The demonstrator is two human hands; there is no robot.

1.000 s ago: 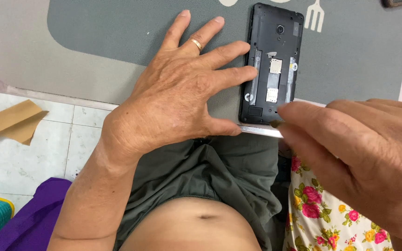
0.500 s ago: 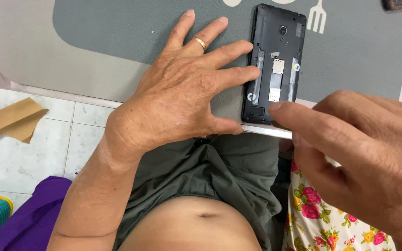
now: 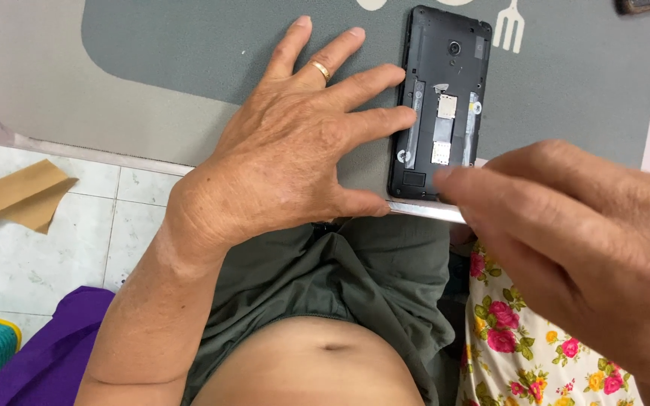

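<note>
Your left hand (image 3: 295, 150) lies flat with fingers spread, steadying the opened phone (image 3: 441, 105) at upper centre on the grey mat (image 3: 152, 68) over the worktop. Your right hand (image 3: 573, 256), empty, reaches fingertips to its lower edge; next calls for careful prying. What the fingertips grip is hidden.

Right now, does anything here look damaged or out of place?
The black phone lies on the grey mat with its back cover off, card slots bare. The left hand braces its side; the right hand touches its bottom edge. A torn brown scrap lies on the tiled floor.
</note>
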